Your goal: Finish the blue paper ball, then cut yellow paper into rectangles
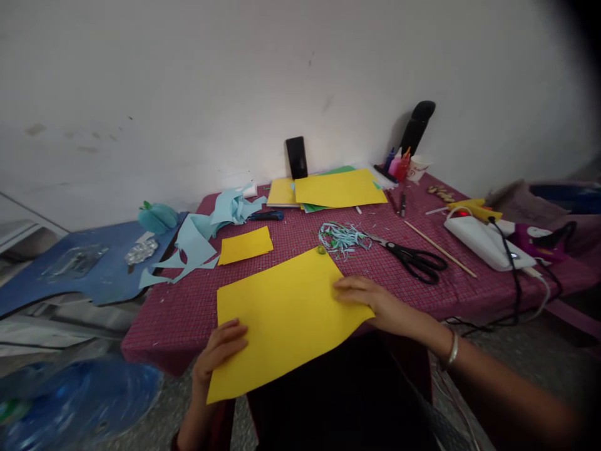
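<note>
A large yellow sheet of paper [282, 319] lies tilted over the table's front edge, its lower edge hanging past it. My left hand [220, 351] grips the sheet's left edge, fingers on top and the thumb hidden underneath. At the right edge, my right hand [364, 300] holds the same sheet with its fingers over the top. Just beyond the sheet lie a smaller yellow paper piece [246, 245] and a heap of thin blue and green paper shreds [342, 238]. Black-handled scissors [413, 258] rest open near my right hand.
Blue paper scraps [195, 241] spread at the left. Behind are stacked coloured sheets [340, 190] and a phone [297, 158] against the wall. To the right are a wooden stick [441, 249], a white power strip [486, 241] with cables, a glue gun [539, 238] and a paper cup [417, 168].
</note>
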Available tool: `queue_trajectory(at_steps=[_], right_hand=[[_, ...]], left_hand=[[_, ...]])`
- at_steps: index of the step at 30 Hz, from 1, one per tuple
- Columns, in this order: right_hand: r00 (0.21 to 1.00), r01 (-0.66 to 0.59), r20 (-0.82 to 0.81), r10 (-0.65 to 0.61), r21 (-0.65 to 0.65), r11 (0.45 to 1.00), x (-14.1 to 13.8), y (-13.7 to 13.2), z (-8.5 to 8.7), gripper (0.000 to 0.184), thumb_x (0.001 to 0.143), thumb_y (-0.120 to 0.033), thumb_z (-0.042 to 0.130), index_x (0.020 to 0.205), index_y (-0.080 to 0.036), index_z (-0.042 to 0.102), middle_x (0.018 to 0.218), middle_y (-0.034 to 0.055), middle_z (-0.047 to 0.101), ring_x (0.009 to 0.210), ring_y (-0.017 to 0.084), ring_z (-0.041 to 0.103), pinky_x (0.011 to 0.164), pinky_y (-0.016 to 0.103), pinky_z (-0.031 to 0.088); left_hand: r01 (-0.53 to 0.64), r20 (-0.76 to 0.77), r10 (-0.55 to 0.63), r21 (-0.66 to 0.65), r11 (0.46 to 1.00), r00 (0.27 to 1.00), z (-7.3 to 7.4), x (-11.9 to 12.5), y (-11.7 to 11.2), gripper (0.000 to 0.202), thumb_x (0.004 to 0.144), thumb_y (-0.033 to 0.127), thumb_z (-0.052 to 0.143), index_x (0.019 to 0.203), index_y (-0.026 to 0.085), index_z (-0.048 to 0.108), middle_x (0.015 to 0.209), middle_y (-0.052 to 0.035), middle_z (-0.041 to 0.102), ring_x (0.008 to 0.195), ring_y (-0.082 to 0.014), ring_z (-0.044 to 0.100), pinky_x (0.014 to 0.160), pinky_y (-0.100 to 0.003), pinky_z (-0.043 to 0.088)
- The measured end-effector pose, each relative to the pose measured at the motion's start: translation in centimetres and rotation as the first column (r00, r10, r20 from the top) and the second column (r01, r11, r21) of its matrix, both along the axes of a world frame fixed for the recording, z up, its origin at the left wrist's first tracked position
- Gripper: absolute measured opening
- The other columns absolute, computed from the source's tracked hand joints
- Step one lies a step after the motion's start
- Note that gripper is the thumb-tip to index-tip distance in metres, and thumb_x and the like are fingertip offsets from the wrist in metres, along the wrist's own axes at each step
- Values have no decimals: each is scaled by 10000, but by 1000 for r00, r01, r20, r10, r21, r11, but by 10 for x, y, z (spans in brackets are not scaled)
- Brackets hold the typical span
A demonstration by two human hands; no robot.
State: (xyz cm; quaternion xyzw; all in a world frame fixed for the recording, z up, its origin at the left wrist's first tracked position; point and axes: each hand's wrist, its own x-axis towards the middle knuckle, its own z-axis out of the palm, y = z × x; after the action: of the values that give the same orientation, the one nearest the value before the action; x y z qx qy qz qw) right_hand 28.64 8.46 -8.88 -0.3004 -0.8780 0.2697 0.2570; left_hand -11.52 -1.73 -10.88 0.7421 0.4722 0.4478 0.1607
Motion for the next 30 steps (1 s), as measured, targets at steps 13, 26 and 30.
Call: queue_trajectory(at_steps=[13,26,30], right_hand=[[819,50,-473,-326,-506,861,2,6,5,211,827,-408,663,882,-204,667,1064,82,679,1063,240,615,946,417,472],[570,-164,-650,-503,-689,706,-37,73,44,278,760,-323,685,1019,-254,614,1114,36,692,1094,209,623,982,401,456],[622,-42,-560,-547,-722,691,-38,78,24,278,808,-385,619,1049,-247,594,1068,57,685,1061,220,631,995,452,454]], left_hand=[[45,-413,56,230,972,909,33,10,35,258,895,416,504,986,319,725,1136,-62,698,1150,-273,572,964,-476,434],[402,-891,-26,177,898,453,111,149,-25,283,877,228,483,1079,94,629,932,-109,687,766,-213,602,561,-325,456],[248,-908,3,118,962,419,72,131,-44,219,788,161,581,996,116,633,829,-73,658,648,-193,580,483,-307,421]])
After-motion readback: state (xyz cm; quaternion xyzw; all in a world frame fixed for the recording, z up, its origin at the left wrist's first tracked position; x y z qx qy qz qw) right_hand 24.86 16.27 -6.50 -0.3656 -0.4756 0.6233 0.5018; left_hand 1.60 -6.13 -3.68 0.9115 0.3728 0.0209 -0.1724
